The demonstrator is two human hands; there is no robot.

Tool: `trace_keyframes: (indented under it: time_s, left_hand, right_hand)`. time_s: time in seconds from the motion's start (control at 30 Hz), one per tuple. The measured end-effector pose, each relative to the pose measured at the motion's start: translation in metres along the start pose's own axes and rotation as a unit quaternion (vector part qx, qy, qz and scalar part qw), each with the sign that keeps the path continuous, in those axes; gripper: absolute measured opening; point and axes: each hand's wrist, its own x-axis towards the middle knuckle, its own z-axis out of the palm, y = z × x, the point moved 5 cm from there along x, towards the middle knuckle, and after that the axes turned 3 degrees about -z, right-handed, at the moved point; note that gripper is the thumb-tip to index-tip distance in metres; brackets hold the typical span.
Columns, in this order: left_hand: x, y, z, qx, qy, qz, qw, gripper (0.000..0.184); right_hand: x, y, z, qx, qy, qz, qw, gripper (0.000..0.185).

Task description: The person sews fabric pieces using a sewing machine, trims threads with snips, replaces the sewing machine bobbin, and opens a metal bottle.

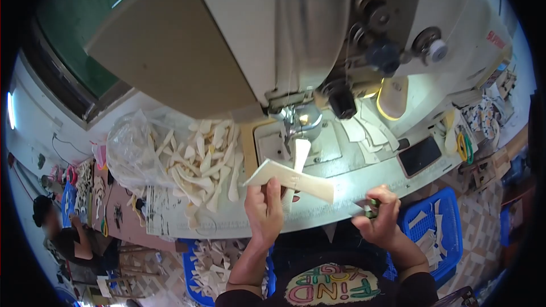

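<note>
Pinching cream cloth (pixel 310 186) in the left hand (pixel 265 213), gripping scissors (pixel 369 214) in the right hand (pixel 381 222); apparently trimming, probably calling next for a steady hold.

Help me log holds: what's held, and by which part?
Left grip: cream fabric piece, by its near edge. Right grip: apparent thread snips, by the green handle.

We can pass between the cloth (pixel 307 186) and our right hand (pixel 380 217); the sewing machine (pixel 244 40) blocks us beyond.
</note>
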Motion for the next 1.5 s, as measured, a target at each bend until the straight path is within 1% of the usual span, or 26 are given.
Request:
trace_keyframes:
  time_s: [0.03, 0.07, 0.13, 0.23, 0.3, 0.33, 0.47, 0.57, 0.67, 0.73, 0.87, 0.97, 1.13, 1.5]
  left_hand:
    - [-0.002, -0.007, 0.0, -0.028, -0.013, -0.029, 0.999, 0.02]
    - [-0.003, -0.01, 0.001, -0.057, -0.026, -0.057, 0.996, 0.021]
    - [-0.005, -0.016, 0.002, -0.061, -0.031, -0.062, 0.996, 0.021]
    - [-0.007, -0.022, 0.001, -0.066, -0.033, -0.059, 0.996, 0.022]
    - [-0.009, -0.025, 0.001, -0.07, -0.029, -0.052, 0.996, 0.022]
    - [-0.01, -0.027, 0.001, -0.073, -0.026, -0.047, 0.996, 0.022]
    - [-0.011, -0.028, 0.002, -0.072, -0.021, -0.046, 0.996, 0.022]
    - [-0.013, -0.031, 0.005, -0.075, -0.037, -0.042, 0.996, 0.022]
    - [-0.012, -0.039, 0.004, -0.054, -0.016, -0.015, 0.998, 0.019]
    - [-0.013, -0.037, 0.005, -0.059, -0.013, -0.022, 0.998, 0.019]
    - [-0.013, -0.032, 0.008, -0.072, -0.014, -0.042, 0.996, 0.019]
    - [-0.013, -0.041, 0.009, -0.108, -0.03, -0.077, 0.991, 0.018]
    - [-0.015, -0.043, 0.011, -0.113, -0.02, -0.07, 0.991, 0.019]
    - [-0.016, -0.047, 0.013, -0.127, -0.004, -0.071, 0.989, 0.019]
  right_hand:
    - [0.011, -0.011, 0.006, -0.041, -0.011, -0.022, 0.999, 0.044]
    - [0.016, -0.018, 0.012, -0.068, -0.027, 0.006, 0.997, 0.04]
    - [0.019, -0.02, 0.024, -0.081, -0.025, 0.024, 0.996, 0.035]
    - [0.016, -0.015, 0.038, -0.11, -0.044, 0.015, 0.993, 0.033]
    - [0.011, -0.012, 0.043, -0.094, -0.064, 0.048, 0.992, 0.032]
    - [0.008, -0.01, 0.044, -0.087, -0.073, 0.064, 0.991, 0.032]
    - [0.002, -0.006, 0.047, -0.108, -0.074, 0.05, 0.99, 0.034]
    - [0.0, -0.007, 0.048, -0.107, -0.073, 0.047, 0.99, 0.034]
    - [-0.003, -0.007, 0.048, -0.122, -0.074, 0.043, 0.989, 0.033]
    - [-0.003, -0.007, 0.047, -0.133, -0.069, 0.039, 0.988, 0.032]
    - [-0.006, -0.006, 0.047, -0.109, -0.058, 0.041, 0.992, 0.032]
    - [-0.009, -0.006, 0.048, -0.106, -0.061, 0.038, 0.992, 0.032]
    - [-0.013, -0.003, 0.049, -0.093, -0.046, 0.059, 0.993, 0.031]
    - [-0.013, -0.002, 0.049, -0.104, -0.063, 0.062, 0.991, 0.032]
